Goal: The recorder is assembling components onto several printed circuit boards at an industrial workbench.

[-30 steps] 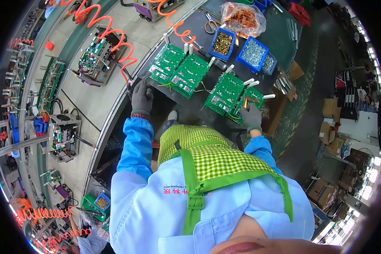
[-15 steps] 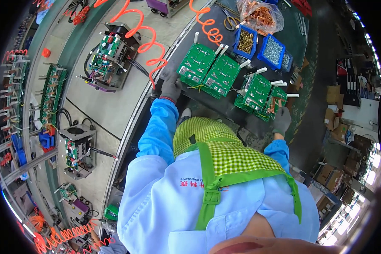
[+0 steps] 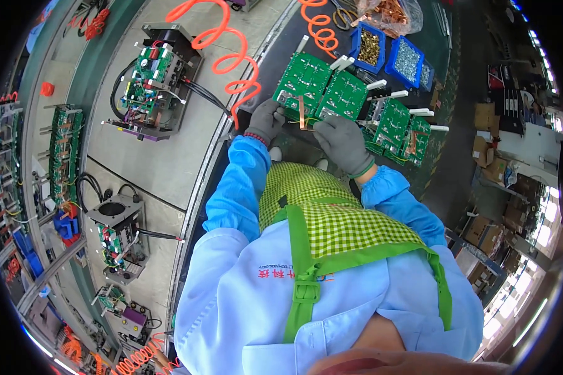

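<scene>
Grey gloves cover both hands. My right hand has its fingertips closed at the lower end of a copper strip, which stands across the near edge of a green circuit board. At that board's near left corner is my left hand, fingers curled together; whatever they pinch is too small to make out. Beside it on the right lies a second green circuit board. Farther right are smaller boards, one bearing another copper strip. White posts project from the boards' far edges.
Blue bins of brass-coloured fasteners and silver fasteners stand behind the boards, near a bag of copper parts and scissors. An orange coiled hose hangs left of my left hand. Assembled units stand on the left line.
My right hand has come left from the smaller right-hand boards to the left board, where a copper strip now shows. My left hand has shifted right, onto that board's corner.
</scene>
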A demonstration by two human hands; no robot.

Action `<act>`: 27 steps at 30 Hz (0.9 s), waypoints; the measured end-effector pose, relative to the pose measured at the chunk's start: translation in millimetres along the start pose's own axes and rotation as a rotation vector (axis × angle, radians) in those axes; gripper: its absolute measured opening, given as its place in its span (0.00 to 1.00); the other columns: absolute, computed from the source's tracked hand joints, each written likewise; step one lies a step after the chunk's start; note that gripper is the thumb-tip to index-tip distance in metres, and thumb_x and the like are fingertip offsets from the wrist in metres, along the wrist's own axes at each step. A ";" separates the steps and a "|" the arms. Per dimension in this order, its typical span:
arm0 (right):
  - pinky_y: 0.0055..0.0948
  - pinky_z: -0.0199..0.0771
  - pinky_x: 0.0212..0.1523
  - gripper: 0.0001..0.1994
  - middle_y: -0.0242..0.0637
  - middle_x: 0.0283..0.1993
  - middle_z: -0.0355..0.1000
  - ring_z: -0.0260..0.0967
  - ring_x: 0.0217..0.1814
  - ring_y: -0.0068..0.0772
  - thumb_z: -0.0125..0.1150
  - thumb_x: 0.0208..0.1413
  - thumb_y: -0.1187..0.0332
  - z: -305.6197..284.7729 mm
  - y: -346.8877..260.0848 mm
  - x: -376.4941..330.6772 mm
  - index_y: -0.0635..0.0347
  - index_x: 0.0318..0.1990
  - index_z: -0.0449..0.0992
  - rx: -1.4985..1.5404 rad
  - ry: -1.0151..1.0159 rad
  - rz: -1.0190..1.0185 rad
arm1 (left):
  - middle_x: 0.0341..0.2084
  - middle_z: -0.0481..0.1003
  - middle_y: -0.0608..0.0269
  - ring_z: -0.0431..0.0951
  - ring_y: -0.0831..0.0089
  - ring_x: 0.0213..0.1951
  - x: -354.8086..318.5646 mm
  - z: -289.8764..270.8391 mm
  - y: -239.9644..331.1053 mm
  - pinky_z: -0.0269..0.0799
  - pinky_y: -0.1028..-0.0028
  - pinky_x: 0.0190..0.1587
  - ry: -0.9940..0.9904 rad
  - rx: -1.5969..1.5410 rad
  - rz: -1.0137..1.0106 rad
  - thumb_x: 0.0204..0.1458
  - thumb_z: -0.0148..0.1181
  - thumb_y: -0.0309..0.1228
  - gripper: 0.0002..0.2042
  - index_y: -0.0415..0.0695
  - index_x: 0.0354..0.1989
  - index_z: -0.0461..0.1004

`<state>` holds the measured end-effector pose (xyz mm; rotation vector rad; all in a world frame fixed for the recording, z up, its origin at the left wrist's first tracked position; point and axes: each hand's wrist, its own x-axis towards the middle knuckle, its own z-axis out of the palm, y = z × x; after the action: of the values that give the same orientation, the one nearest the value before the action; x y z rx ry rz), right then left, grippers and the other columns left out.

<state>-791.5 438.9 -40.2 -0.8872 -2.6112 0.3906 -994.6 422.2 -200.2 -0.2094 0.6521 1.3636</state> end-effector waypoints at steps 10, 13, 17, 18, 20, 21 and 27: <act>0.37 0.68 0.32 0.06 0.36 0.31 0.67 0.68 0.34 0.40 0.60 0.46 0.67 24.0 -6.4 22.5 0.54 0.32 0.73 -0.057 -0.119 -0.012 | 0.23 0.67 0.67 0.67 0.84 0.22 -3.1 -1.3 2.4 0.66 0.89 0.21 -0.041 0.070 -0.050 0.57 0.48 0.27 0.05 0.39 0.34 0.68; 0.38 0.68 0.32 0.06 0.36 0.32 0.67 0.68 0.34 0.41 0.59 0.47 0.67 27.8 -7.2 27.0 0.54 0.33 0.73 -0.075 -0.142 -0.018 | 0.24 0.68 0.64 0.69 0.81 0.22 1.3 -2.7 0.2 0.68 0.86 0.22 -0.122 -0.010 -0.051 0.57 0.48 0.27 0.05 0.38 0.35 0.67; 0.38 0.68 0.32 0.06 0.37 0.33 0.68 0.68 0.34 0.41 0.58 0.48 0.66 31.6 -11.1 34.3 0.54 0.33 0.74 -0.110 -0.209 -0.006 | 0.28 0.70 0.60 0.71 0.73 0.26 -0.4 -3.1 2.4 0.73 0.77 0.27 -0.007 -0.226 -0.147 0.56 0.48 0.26 0.05 0.38 0.38 0.66; 0.38 0.68 0.32 0.06 0.37 0.33 0.68 0.68 0.34 0.41 0.58 0.48 0.66 32.2 -12.4 34.7 0.54 0.33 0.74 -0.104 -0.212 -0.019 | 0.28 0.70 0.60 0.71 0.73 0.26 -3.6 -3.2 2.3 0.73 0.77 0.27 -0.034 -0.233 -0.147 0.56 0.48 0.26 0.05 0.38 0.38 0.66; 0.38 0.68 0.32 0.06 0.38 0.33 0.68 0.68 0.34 0.42 0.57 0.49 0.65 35.4 -14.6 36.5 0.54 0.33 0.73 -0.150 -0.274 -0.006 | 0.31 0.71 0.57 0.74 0.69 0.32 -8.7 -1.0 2.7 0.76 0.70 0.34 -0.051 -0.228 -0.095 0.56 0.50 0.30 0.09 0.36 0.38 0.66; 0.38 0.68 0.32 0.06 0.38 0.33 0.68 0.68 0.34 0.42 0.57 0.49 0.65 37.4 -15.2 37.3 0.54 0.33 0.73 -0.156 -0.288 -0.008 | 0.31 0.71 0.57 0.74 0.69 0.32 -11.3 1.1 3.2 0.76 0.70 0.34 -0.076 -0.237 -0.080 0.56 0.50 0.30 0.09 0.36 0.38 0.66; 0.36 0.69 0.31 0.04 0.35 0.30 0.66 0.69 0.32 0.37 0.52 0.47 0.67 53.2 -17.1 46.8 0.52 0.32 0.71 -0.197 -0.286 -0.114 | 0.28 0.71 0.60 0.73 0.72 0.31 -18.1 12.6 4.2 0.73 0.70 0.33 -0.093 0.216 0.016 0.51 0.56 0.31 0.08 0.39 0.35 0.70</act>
<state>-857.2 447.5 -70.5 -0.7870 -2.9895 0.2477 -995.9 414.3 -179.3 0.0326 0.7181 1.2990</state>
